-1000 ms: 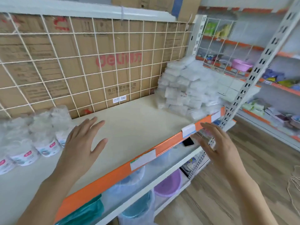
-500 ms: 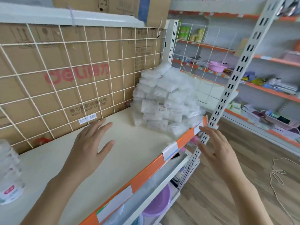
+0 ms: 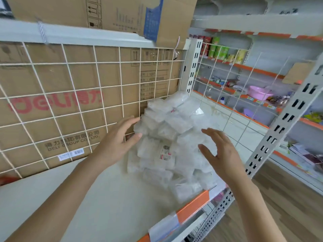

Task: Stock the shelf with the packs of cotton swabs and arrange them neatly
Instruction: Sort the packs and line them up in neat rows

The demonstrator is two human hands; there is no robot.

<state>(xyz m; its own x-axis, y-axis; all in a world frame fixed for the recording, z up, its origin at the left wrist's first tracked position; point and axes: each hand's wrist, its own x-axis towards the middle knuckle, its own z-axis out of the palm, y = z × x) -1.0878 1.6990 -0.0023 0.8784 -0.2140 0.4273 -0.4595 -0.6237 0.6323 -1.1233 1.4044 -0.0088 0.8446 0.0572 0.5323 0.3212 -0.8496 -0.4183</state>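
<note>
swab packs (image 3: 167, 137) between spread fingers (image 3: 131, 120)

Head view, both arms bare. The left forearm (image 3: 66, 186) and right forearm (image 3: 257, 205) reach forward from the lower edge. The left hand (image 3: 117, 140) has its palm turned to the right, fingers straight and close together, thumb spread below them. The right hand (image 3: 222, 152) has its palm turned left, fingers spread and slightly bent, thumb apart. The palms face each other, well apart.
</note>
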